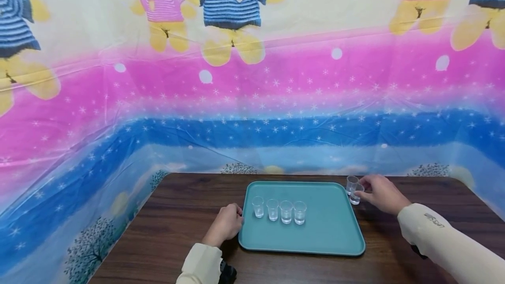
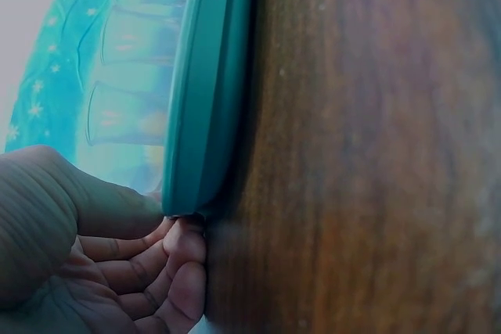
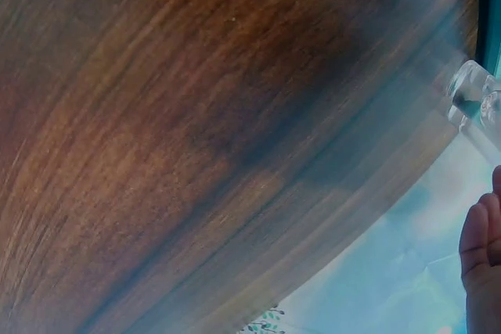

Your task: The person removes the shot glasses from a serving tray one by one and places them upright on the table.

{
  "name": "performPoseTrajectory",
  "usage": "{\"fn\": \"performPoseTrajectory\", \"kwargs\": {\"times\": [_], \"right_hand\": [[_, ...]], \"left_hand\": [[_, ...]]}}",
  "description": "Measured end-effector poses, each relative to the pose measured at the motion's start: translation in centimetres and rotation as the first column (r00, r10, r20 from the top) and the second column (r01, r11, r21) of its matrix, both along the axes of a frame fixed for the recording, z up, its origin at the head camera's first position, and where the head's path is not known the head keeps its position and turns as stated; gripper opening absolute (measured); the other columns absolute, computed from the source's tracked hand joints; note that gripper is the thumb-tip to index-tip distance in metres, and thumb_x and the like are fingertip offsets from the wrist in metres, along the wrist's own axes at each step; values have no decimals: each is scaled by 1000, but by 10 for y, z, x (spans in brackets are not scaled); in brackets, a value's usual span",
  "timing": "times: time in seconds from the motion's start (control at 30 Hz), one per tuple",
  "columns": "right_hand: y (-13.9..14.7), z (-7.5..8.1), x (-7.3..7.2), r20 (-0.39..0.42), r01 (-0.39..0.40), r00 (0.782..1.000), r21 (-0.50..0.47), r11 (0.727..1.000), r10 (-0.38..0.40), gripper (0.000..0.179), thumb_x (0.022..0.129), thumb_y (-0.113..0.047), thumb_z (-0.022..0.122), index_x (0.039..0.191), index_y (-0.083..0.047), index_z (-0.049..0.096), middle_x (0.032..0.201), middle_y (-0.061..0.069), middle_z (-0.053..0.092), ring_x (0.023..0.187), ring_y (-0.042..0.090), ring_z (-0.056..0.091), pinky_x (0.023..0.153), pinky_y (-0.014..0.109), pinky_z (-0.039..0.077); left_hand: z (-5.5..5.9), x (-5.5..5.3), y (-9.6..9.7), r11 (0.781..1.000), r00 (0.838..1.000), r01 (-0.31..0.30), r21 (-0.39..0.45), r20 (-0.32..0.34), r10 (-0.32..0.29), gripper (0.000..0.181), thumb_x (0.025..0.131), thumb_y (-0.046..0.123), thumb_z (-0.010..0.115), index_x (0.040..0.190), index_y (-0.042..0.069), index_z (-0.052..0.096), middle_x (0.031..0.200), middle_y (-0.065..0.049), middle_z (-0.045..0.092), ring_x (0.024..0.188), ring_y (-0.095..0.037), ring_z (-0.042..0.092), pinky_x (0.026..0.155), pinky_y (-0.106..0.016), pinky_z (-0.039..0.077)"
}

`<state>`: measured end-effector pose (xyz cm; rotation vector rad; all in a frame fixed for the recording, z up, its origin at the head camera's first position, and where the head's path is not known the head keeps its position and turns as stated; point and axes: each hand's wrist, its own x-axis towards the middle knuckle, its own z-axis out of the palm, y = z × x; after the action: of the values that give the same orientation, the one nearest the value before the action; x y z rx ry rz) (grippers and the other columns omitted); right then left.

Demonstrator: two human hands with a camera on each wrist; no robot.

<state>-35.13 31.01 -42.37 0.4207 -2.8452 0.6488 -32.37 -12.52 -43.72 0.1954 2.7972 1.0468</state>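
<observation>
Clear shot glasses (image 1: 286, 213) look smooth and glossy; the tray (image 1: 327, 231), smooth satin plastic; the tabletop (image 1: 185, 207) at six o'clock, wood-grained, softly shiny; the backdrop (image 1: 276, 82) at twelve, creased sheeting.

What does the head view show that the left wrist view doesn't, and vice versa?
Only head: the right hand pinching a shot glass, a second glass beside it, and printed teddy bears.
Only left wrist: the palm side of the left hand.
Both: that hand gripping the teal serving tray's edge, the row of shot glasses, wood-grain table and printed backdrop.
</observation>
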Motion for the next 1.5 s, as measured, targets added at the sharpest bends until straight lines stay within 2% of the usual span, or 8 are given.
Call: {"fn": "performPoseTrajectory", "kwargs": {"times": [0.13,0.27,0.5,0.67,0.9,1.2,1.33,1.5], "right_hand": [[1,2,1,-17,-2,1000,14,1000,2,39,82,-27,75,104,4,65,92,10,61,83,24,56,68,43,48],[-2,5,2,-76,2,997,17,1000,-1,40,80,-29,77,104,0,66,95,10,59,89,27,51,69,43,45],[-22,10,5,-119,-90,989,6,996,90,34,82,-26,75,106,-4,66,103,12,59,94,28,47,69,43,43],[-42,9,10,-141,-143,979,43,989,148,33,81,-25,76,107,-7,66,102,6,59,93,25,48,71,42,44],[-76,5,14,-96,-212,971,62,975,217,37,81,-29,76,112,-14,63,107,0,55,99,19,48,80,43,45],[-108,4,18,-73,-362,928,54,931,365,39,82,-29,75,114,-9,62,106,2,58,97,22,49,80,43,45],[-119,4,21,-74,-388,917,55,920,391,39,83,-30,74,114,-9,62,103,0,58,95,21,49,79,42,43],[-131,4,25,-85,-387,916,71,919,392,34,85,-30,72,112,-12,62,100,-2,57,96,17,50,80,41,44]], "left_hand": [[-1,0,0,1000,1000,12,4,12,-12,14,95,4,53,106,-5,56,79,-9,52,67,-20,52,59,-33,45],[-1,0,0,1000,1000,10,16,17,-10,14,95,4,53,105,-5,55,78,-9,52,67,-20,52,59,-33,45],[0,1,-1,1000,1000,1,21,18,-2,13,95,4,53,105,-5,55,77,-9,51,65,-20,51,58,-32,44],[-1,1,0,1000,1000,-2,19,24,2,13,96,4,53,105,-5,55,79,-10,51,65,-20,51,57,-32,44],[0,2,1,1000,1000,-12,-15,14,12,11,96,4,53,103,-4,55,81,-10,52,66,-20,52,59,-33,45],[2,3,1,999,1000,-7,-32,4,7,13,95,5,54,105,-4,54,84,-11,52,69,-20,51,62,-35,45],[2,3,1,999,1000,-14,-32,7,14,14,95,5,54,105,-4,55,85,-11,53,70,-20,52,62,-35,46],[1,2,1,999,1000,-16,-39,7,16,14,95,4,54,105,-4,55,86,-11,53,72,-21,52,63,-35,46]]}}
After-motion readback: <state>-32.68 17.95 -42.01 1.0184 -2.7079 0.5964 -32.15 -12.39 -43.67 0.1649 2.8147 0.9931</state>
